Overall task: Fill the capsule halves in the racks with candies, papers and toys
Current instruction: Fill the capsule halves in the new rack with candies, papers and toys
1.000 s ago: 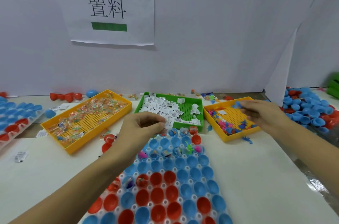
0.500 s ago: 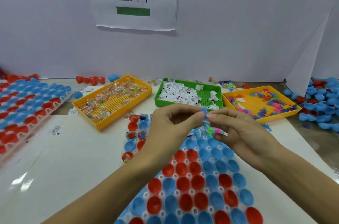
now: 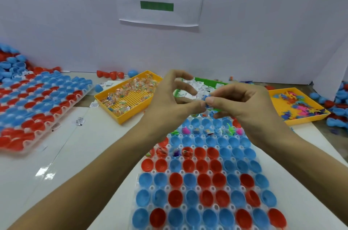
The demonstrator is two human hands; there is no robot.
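- The right hand (image 3: 243, 105) pinches a small blue plastic toy (image 3: 206, 100) between thumb and forefinger; the left hand (image 3: 169, 101) meets it fingertip to fingertip and also seems to nip it, probably to separate or pass it over.
- Both hover above the far end of the clear plastic rack of red and blue capsule halves (image 3: 203, 182), where a few cups already hold toys.
- Farther off sit the yellow tray of wrapped candies (image 3: 130, 96), the green tray of folded papers (image 3: 199, 86) and, right, the yellow tray of toys (image 3: 297, 105), within reach.
- A second rack (image 3: 37, 103) lies left.
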